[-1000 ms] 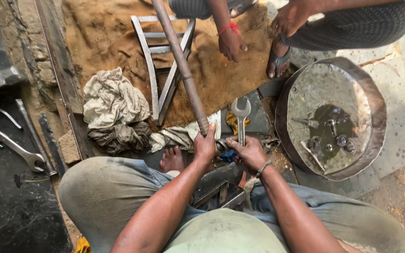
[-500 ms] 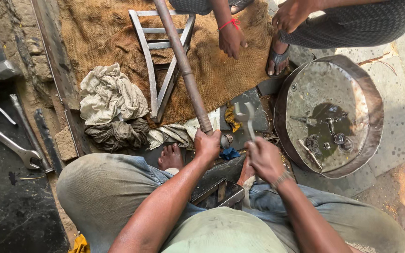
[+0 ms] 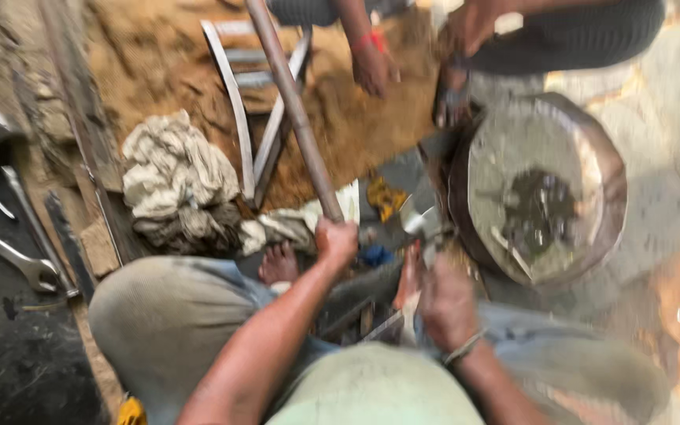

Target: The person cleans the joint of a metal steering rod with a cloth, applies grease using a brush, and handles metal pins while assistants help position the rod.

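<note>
Your right hand is nearest, closed round the handle of a spanner whose head lies just beyond your knuckles; the frame is blurred, so the grip itself is hard to read in detail. Your left hand sits a little farther out, fist wrapped round the lower end of a long pipe that slants up and away from you toward the top edge. Between your hands and knees lie dark metal parts, too smeared to tell apart. Your bare foot shows just left of the left hand.

Beyond that, a bundle of rags lies on the ground to the left of the pipe, with flat metal strips crossing behind it. To the right stands a round pan with small dark parts in its middle. At far left, a wrench lies on a dark surface.

At the top, another person's hand with a red wristband hangs near the pipe.
</note>
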